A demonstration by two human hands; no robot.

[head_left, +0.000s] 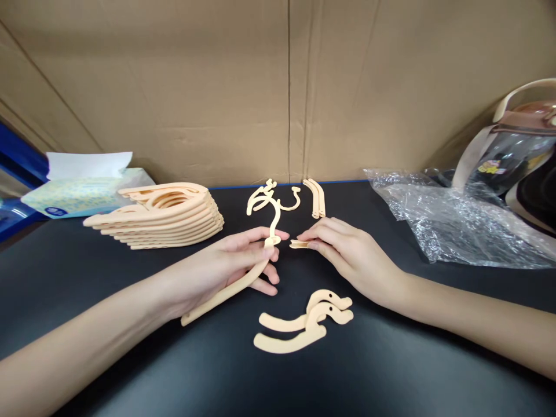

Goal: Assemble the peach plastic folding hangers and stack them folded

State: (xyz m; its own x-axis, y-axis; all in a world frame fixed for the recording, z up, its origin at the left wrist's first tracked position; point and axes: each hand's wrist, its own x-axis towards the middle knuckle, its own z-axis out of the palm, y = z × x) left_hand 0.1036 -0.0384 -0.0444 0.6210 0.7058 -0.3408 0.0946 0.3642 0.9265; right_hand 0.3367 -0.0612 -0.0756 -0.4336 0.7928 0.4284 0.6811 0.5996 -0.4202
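Between the thumb and fingers of my left hand (234,255) is a partly assembled beige plastic hanger (237,288). Its long arm slopes toward me and its curved hook points up and away. Facing it, my right hand (351,252) pinches a beige hanger arm (297,244), seen end-on and mostly hidden by the fingers. A small gap separates this arm from the hanger. Nearer to me, two flat curved hanger pieces (289,341) with small holes lie overlapping on the black table (195,376).
At the left, a stack of beige folding hangers (174,223) stands beside a tissue pack (73,194). Loose hooks (260,197) and several slim arms (316,197) lie at the back before a cardboard wall (195,87). Clear plastic wrap (447,226) and a bottle (499,156) occupy the right.
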